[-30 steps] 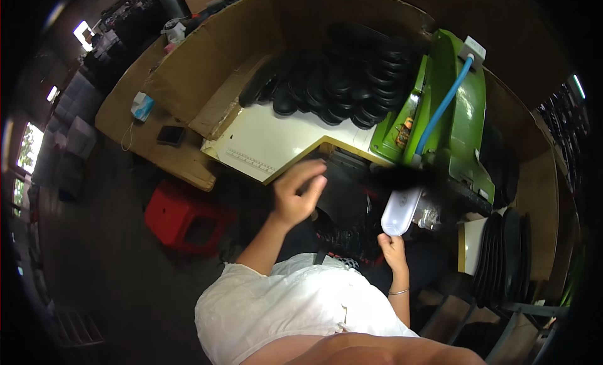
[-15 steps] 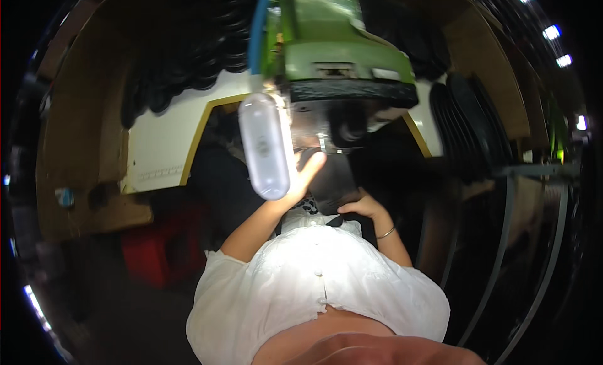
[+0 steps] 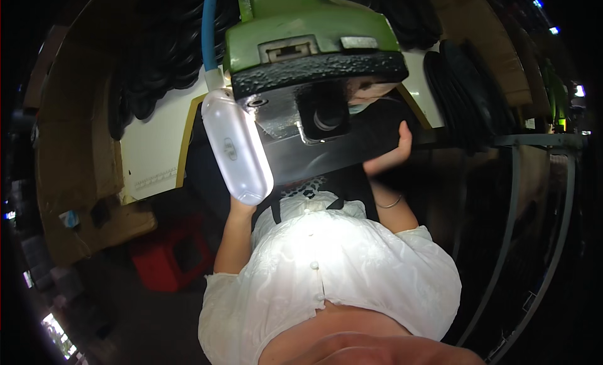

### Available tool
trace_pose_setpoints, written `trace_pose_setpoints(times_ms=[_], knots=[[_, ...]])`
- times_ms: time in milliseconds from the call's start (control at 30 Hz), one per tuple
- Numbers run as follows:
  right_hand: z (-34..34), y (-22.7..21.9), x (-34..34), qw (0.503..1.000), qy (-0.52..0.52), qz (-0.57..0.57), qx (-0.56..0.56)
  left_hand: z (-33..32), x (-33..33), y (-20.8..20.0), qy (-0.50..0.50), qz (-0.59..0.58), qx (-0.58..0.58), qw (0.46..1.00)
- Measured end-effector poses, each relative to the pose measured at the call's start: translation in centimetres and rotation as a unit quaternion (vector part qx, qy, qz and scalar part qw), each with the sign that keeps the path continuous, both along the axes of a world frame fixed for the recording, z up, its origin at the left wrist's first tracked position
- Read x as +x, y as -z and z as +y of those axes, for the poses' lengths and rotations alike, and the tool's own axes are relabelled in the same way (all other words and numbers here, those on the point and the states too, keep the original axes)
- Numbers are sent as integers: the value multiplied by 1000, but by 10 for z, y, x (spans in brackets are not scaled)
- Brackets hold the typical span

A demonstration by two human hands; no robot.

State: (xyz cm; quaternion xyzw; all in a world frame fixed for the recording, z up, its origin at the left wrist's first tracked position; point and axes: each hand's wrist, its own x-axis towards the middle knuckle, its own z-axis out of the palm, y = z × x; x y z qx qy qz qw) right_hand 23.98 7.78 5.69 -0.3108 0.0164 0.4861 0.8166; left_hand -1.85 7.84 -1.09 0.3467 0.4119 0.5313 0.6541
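Beneath a green machine head [image 3: 314, 26], which resembles an industrial sewing machine, lies a long, smooth black flat piece [image 3: 289, 166], turned sideways. At the piece's right end is my right hand [image 3: 391, 156], with one finger pointing up and the rest partly hidden or blurred; it appears to grip the edge. My left hand is mostly covered by an elongated whitish lamp [image 3: 237, 145], and only its wrist shows below. Its fingers cannot be seen. The machine head also hides the middle of the black piece.
A white tabletop [image 3: 147, 155] with yellow edging surrounds the machine. Dark curved pieces [image 3: 157, 70] are heaped left, and flat black pieces [image 3: 465, 95] stand right, inside cardboard boxes [image 3: 75, 145]. A red stool [image 3: 169, 258] sits lower left; metal rails [image 3: 502, 239] run along the right.
The black piece has swung from lengthwise to sideways beneath the machine. My right hand has moved up and right; my left has gone behind the lamp. The whole view has shifted somewhat.
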Motion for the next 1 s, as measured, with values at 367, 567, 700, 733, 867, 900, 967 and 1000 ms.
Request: trace_pose_setpoints(times_ms=[367, 567, 700, 733, 867, 900, 967, 1000], knots=[[-10, 32, -44, 932, -290, -187, 112, -31, -53, 70, 92, 281, -51, 954], [11, 4, -35, 806, -397, -432, 76, -33, 22, 30, 230, 376, 19, 898], [25, 2, -28, 756, -415, -497, 91, -3, 60, -38, 137, 232, 165, 949], [25, 1, -28, 755, -404, -507, 97, 5, 67, -50, 105, 184, 164, 963], [7, 14, -8, 808, -505, -302, 29, 17, 75, -62, 107, 186, 50, 975], [1, 20, 6, 722, -585, -369, 6, 15, 76, -63, 86, 174, 67, 979], [-21, 51, 34, 577, -650, -495, 0, 7, 76, -62, 40, 153, 99, 982], [-30, 51, 54, 580, -633, -512, -14, 6, 73, -62, 51, 154, 94, 982]])
